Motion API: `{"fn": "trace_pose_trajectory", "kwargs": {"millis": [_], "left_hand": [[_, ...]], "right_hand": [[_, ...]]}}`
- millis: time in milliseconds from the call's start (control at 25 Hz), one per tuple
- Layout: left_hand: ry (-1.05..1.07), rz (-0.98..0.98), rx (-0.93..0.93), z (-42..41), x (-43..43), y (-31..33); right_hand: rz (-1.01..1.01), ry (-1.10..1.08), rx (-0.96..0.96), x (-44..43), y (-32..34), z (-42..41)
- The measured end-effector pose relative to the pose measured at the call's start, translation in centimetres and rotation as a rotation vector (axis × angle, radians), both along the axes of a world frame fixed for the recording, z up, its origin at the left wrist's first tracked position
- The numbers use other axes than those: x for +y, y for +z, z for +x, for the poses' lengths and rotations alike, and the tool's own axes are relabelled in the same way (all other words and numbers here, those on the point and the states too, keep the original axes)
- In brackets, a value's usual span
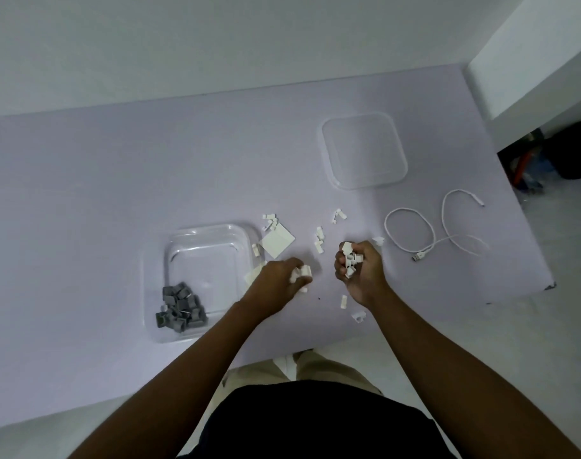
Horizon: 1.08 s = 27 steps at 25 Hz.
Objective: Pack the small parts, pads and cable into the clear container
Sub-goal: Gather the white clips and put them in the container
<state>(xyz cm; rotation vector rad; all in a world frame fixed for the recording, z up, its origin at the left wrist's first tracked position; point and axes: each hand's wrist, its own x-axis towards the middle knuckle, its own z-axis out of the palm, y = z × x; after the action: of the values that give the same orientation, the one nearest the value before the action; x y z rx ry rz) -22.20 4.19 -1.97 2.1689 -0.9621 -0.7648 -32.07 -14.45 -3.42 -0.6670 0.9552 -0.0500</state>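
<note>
1. We see two bare arms reach out over the near edge of the table (83, 193).
2. Two white bits (352, 308) lie near that edge, just beside the right wrist.
3. Our left hand (280, 274) is closed around a few white parts (301, 272), just right of the box (203, 279).
4. Our right hand (360, 266) is cupped and closed around a bunch of white clips (351, 258).
5. The clear box sits left of the middle. Gray parts (180, 306) are piled in its near left corner.
6. A white pad (278, 242) lies by the box's far right corner, with more white pieces (319, 239) spread past the hands.
7. The white cable (431, 226) lies loose in loops near the right edge.
8. The clear lid (363, 150) lies flat toward the far right corner, well apart from the box.
</note>
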Motion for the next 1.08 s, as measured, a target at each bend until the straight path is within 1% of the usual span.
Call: {"fn": "trace_pose_trajectory", "kwargs": {"millis": [160, 280, 400, 640, 760, 880, 1000, 1080], "left_hand": [[0.151, -0.037, 0.043, 4.0, 4.7, 2.3], [0.198, 0.036, 0.077, 5.7, 9.4, 2.4], [0.160, 0.153, 0.144, 5.7, 12.5, 0.8], [0.043, 0.329, 0.209, 4.6, 12.7, -2.9], [-0.010, 0.340, 0.189, 4.2, 12.0, -3.4], [-0.052, 0.349, 0.164, 3.7, 11.9, -3.6], [-0.033, 0.358, 0.182, 3.6, 12.3, -3.3], [0.004, 0.338, 0.227, 4.0, 13.0, -2.7]], "right_hand": [[-0.002, 0.050, 0.000, 2.9, 1.2, 2.6], [-0.032, 0.119, -0.015, 6.2, 1.8, 5.6], [-0.049, 0.167, -0.014, 9.2, 2.3, 8.1], [-0.063, 0.171, 0.005, 11.1, 2.4, 8.1], [-0.092, 0.175, -0.008, 10.7, 2.6, 7.5], [-0.118, 0.224, -0.020, 10.6, 2.7, 7.0], [-0.133, 0.296, -0.038, 11.1, 3.1, 7.5], [-0.145, 0.336, -0.027, 11.6, 3.6, 8.4]]}}
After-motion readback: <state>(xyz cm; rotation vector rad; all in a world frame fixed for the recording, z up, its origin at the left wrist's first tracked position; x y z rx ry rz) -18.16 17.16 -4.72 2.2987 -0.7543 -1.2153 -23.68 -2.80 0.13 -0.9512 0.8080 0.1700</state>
